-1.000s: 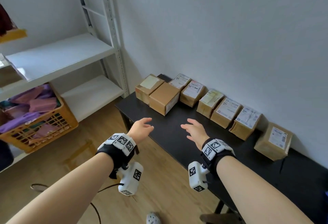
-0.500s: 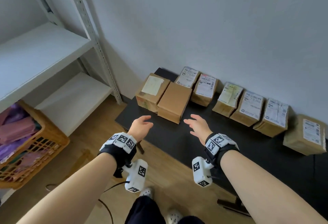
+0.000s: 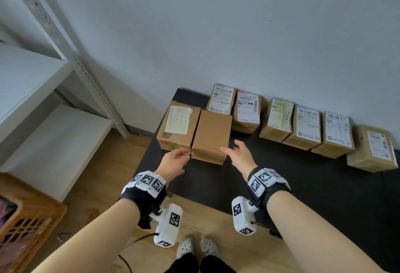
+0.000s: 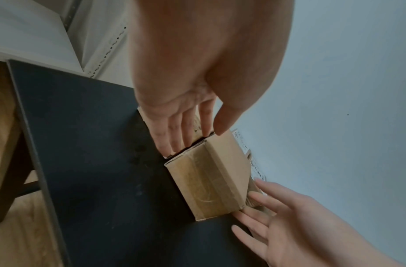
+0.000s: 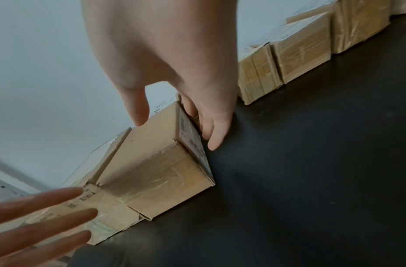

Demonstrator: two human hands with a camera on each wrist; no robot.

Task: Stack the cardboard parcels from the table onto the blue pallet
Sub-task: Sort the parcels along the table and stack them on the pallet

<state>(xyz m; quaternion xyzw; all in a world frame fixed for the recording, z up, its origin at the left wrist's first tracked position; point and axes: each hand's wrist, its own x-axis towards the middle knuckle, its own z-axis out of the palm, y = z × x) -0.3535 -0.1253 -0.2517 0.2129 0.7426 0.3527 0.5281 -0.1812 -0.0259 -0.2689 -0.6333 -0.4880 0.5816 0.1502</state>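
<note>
Since a second ago both hands have been brought onto the plain brown parcel [image 3: 211, 135] on the bench [image 3: 281, 186]: left hand [image 3: 175, 161] and right hand [image 3: 240, 157] flank it, fingers [image 5: 214, 133] straight and apart, not yet clamped, so a lift is judged imminent.

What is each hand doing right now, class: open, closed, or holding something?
Left hand: open, straight fingers at the left side of the plain brown cardboard parcel.
Right hand: open, fingers at that parcel's right side.

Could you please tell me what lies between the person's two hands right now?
The plain parcel lies between the left hand and right hand, clearest in the head view.
</note>
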